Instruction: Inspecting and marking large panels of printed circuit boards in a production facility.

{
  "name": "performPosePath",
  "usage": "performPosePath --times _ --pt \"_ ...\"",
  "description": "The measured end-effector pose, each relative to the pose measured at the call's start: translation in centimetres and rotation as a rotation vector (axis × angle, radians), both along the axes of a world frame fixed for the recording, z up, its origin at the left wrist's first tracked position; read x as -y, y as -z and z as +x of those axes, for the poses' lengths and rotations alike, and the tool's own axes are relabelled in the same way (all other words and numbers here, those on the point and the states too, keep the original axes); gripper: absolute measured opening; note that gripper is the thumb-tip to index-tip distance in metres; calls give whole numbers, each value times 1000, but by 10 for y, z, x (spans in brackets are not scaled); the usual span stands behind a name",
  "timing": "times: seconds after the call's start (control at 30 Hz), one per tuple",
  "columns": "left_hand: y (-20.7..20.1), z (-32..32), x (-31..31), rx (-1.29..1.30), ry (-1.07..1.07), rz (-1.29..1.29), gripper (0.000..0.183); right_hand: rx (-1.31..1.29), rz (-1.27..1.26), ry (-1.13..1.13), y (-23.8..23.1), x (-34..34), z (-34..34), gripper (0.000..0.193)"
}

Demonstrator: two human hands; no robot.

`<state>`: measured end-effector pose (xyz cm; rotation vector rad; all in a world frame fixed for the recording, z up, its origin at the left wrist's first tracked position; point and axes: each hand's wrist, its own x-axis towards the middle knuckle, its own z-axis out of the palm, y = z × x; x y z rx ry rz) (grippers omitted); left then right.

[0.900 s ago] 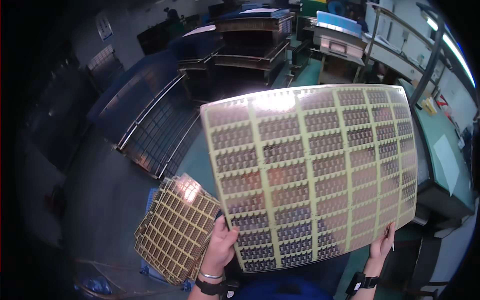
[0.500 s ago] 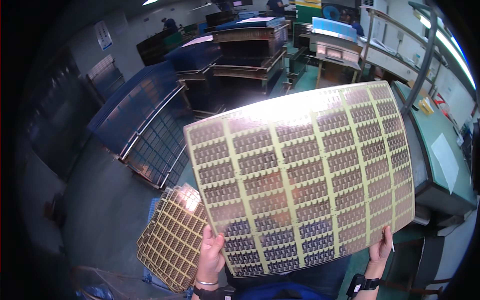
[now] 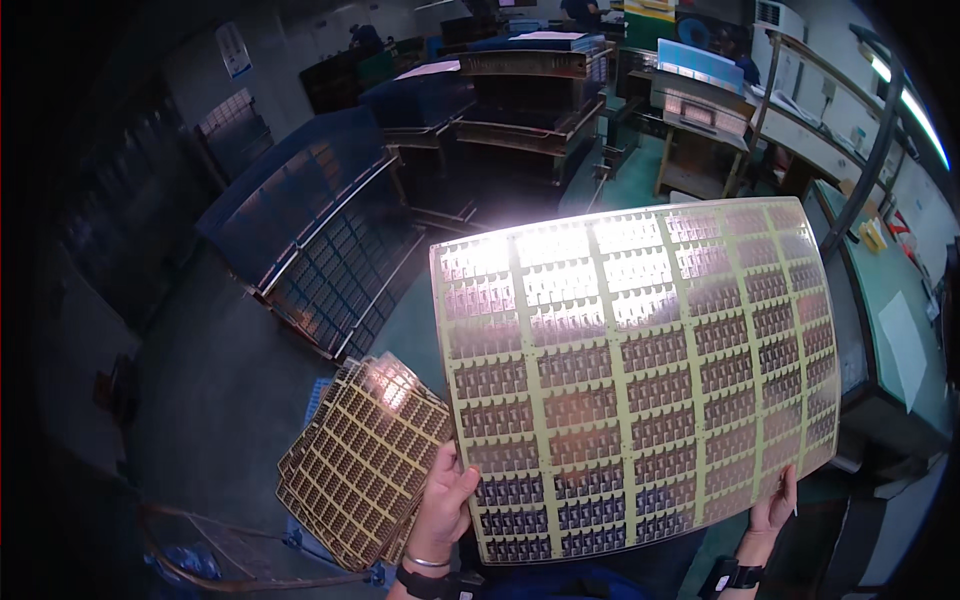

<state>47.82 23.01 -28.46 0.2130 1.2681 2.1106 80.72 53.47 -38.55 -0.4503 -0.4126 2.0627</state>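
Observation:
A large circuit board panel (image 3: 640,390), yellow-green with rows of copper-coloured patterns, is held up tilted in front of me. My left hand (image 3: 450,495) grips its lower left edge, the thumb on the face and the other fingers partly hidden. Under the lower right edge, my right hand (image 3: 775,505) closes on the same panel. Strong glare whitens the panel's upper left. To the left and lower down lies a stack of similar panels (image 3: 360,460), its right side partly covered by my left hand and the raised panel.
A cart (image 3: 200,560) with a brown metal frame stands at lower left. Racks of dark blue panels (image 3: 300,200) fill the left and middle. On the right, a green-topped workbench (image 3: 870,290) carries a white sheet (image 3: 903,345). People work in the background.
The panel has shifted right and slightly down and changed its tilt, so the glare now covers more of its upper left. Both hands keep their grip.

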Motion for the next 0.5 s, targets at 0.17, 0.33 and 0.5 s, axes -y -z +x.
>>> performPosePath --times 0.17,0.33,0.5 --pt "9 -40 1 181 88 182 27 26 105 -76 -7 -18 -3 36" --pt "23 -40 -25 311 -130 178 33 -68 164 -100 -37 -18 -41 44" --pt "41 -3 -50 404 -266 170 33 94 134 -168 -65 51 -88 61"
